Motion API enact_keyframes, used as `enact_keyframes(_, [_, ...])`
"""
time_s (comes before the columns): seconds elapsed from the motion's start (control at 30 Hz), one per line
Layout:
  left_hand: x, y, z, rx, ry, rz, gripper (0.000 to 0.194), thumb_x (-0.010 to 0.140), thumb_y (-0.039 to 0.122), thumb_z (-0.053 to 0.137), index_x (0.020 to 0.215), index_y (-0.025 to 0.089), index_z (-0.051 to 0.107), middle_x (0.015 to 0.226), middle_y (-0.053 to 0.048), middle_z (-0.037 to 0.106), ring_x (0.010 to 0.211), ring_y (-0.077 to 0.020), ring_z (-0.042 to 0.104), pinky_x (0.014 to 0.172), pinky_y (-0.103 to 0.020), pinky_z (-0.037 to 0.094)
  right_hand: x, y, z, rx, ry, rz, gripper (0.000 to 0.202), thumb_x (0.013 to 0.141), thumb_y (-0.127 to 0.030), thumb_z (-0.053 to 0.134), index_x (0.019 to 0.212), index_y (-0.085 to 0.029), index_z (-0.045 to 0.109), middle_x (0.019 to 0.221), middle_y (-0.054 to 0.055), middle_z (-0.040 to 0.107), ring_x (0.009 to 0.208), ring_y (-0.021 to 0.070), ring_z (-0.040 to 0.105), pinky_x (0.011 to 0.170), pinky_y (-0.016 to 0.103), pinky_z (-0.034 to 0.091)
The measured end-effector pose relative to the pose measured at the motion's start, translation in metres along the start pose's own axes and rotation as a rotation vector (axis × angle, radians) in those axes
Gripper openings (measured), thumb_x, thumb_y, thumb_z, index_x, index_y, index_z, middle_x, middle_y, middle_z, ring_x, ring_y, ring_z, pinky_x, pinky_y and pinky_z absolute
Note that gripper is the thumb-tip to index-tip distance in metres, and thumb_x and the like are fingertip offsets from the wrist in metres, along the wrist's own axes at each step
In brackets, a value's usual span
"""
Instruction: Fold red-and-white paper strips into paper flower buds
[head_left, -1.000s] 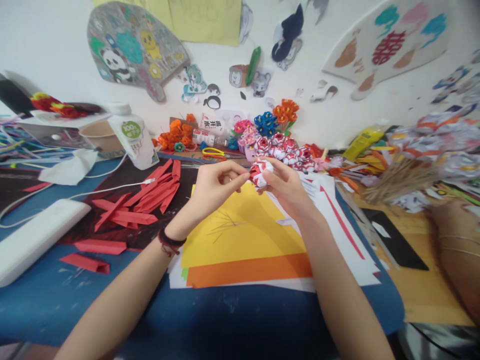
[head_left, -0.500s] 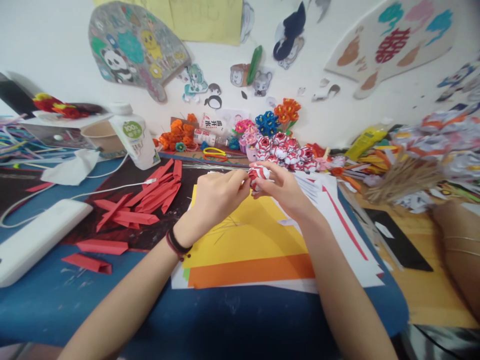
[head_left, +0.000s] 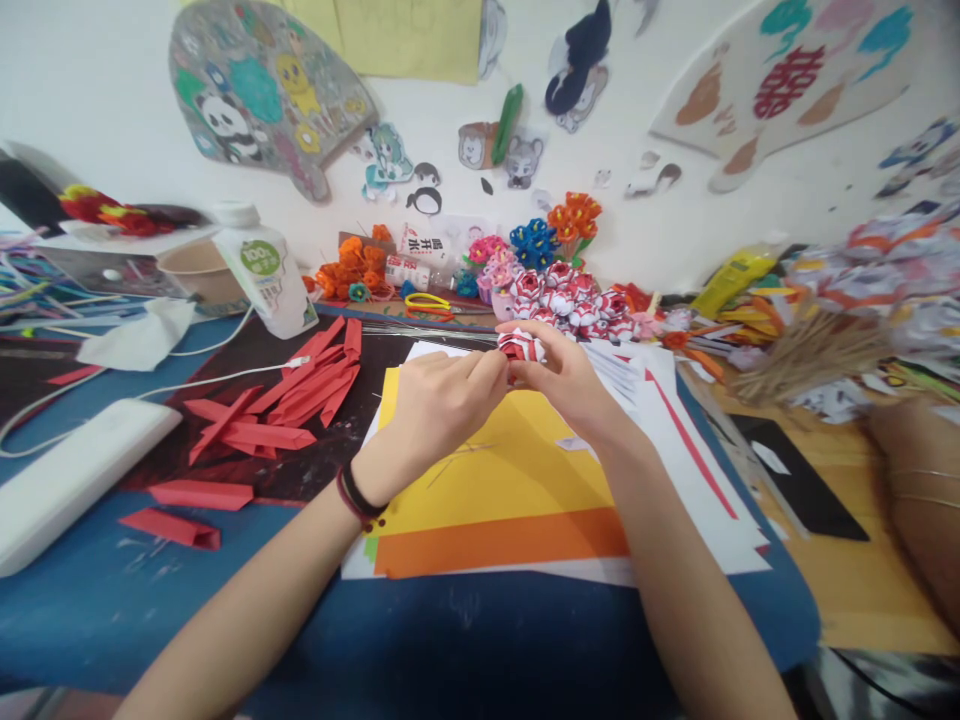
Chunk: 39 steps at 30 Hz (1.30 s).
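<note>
We list: bright, diffuse light; soft shadow on yellow paper (head_left: 517, 470); stretched frame edges; co-worker's forearm (head_left: 924, 500) blurred, far right.

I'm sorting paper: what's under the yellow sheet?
Orange paper, green paper and white paper stick out beneath the yellow sheet; whatever it covers cannot be seen.

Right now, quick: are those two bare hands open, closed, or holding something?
Left hand: curled, at the round red-and-white layered flower; its grip is hidden, so holding cannot be told.
Right hand: closed on that flower, holding it.
</note>
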<state>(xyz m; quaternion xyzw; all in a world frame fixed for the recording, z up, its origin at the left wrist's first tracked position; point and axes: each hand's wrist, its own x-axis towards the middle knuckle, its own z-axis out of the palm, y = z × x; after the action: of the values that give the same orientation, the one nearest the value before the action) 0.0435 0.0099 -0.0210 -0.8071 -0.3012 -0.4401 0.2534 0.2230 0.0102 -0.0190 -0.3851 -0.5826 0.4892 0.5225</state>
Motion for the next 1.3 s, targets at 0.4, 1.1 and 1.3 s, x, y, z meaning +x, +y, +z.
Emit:
enact_keyframes(0.4, [0.009, -0.017, -0.007, -0.512, -0.14, -0.288, 0.003, 0.092, 0.017, 0.07, 0.09, 0.017, 0.072, 0.073, 0.004, 0.074, 0.052, -0.0048, 0.054, 0.055, -0.017, 0.04, 0.0, 0.0, -0.001, 0.054, -0.042, -0.013, 0.043, 0.077, -0.026, 0.077, 0.118, -0.023, 0.064, 0.093, 0.0, 0.068, 0.076, 0.0139, 0.069, 0.074, 0.035, 0.065])
enact_keyframes(1.1, [0.009, -0.019, -0.006, -0.659, -0.125, -0.328, 0.006, 0.092, 0.022, 0.073, 0.091, 0.017, 0.069, 0.077, 0.002, 0.073, 0.052, -0.0046, 0.052, 0.052, -0.018, 0.039, -0.003, -0.004, -0.001, 0.106, -0.06, -0.022, 0.042, 0.079, -0.027, 0.077, 0.119, -0.023, 0.065, 0.096, 0.001, 0.069, 0.077, 0.0147, 0.069, 0.075, 0.036, 0.065])
enact_keyframes(1.3, [0.01, -0.018, -0.006, -0.666, -0.121, -0.295, 0.006, 0.093, 0.021, 0.072, 0.089, 0.017, 0.068, 0.077, 0.002, 0.074, 0.054, -0.0052, 0.053, 0.053, -0.019, 0.039, -0.002, -0.003, -0.001, 0.118, -0.073, -0.037, 0.041, 0.08, -0.024, 0.077, 0.119, -0.022, 0.065, 0.094, 0.0, 0.068, 0.075, 0.0137, 0.069, 0.073, 0.034, 0.064])
